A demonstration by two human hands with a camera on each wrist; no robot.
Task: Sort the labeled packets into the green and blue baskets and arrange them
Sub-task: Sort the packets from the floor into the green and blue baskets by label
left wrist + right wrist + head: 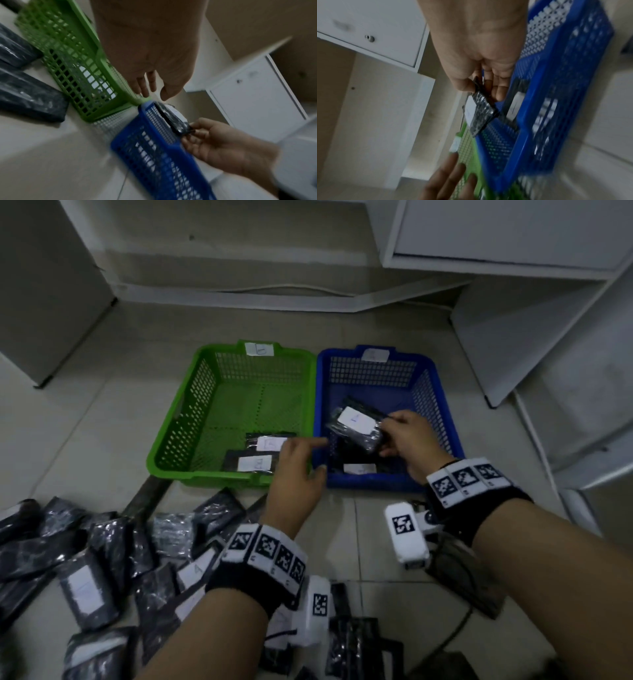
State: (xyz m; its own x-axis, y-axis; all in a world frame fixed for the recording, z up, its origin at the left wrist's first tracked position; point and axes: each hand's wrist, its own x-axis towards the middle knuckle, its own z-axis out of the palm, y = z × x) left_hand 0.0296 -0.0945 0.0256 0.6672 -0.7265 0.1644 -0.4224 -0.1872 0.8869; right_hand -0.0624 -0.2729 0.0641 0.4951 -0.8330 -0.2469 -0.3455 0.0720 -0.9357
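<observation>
My right hand (399,436) pinches a black packet with a white label (354,426) by one end, holding it tilted above the blue basket (442,405). The same packet (479,115) hangs from thumb and fingers in the right wrist view. Another labeled packet (359,469) lies at the blue basket's near wall. My left hand (301,457) hovers open over the near rims where the green basket (185,412) meets the blue one, fingers extended and holding nothing. Two labeled packets (260,455) lie in the green basket's near right corner.
A heap of several black packets (102,556) covers the tiled floor at near left and below my wrists. White cabinets (513,234) stand behind and to the right of the baskets. Each basket carries a white label on its far rim.
</observation>
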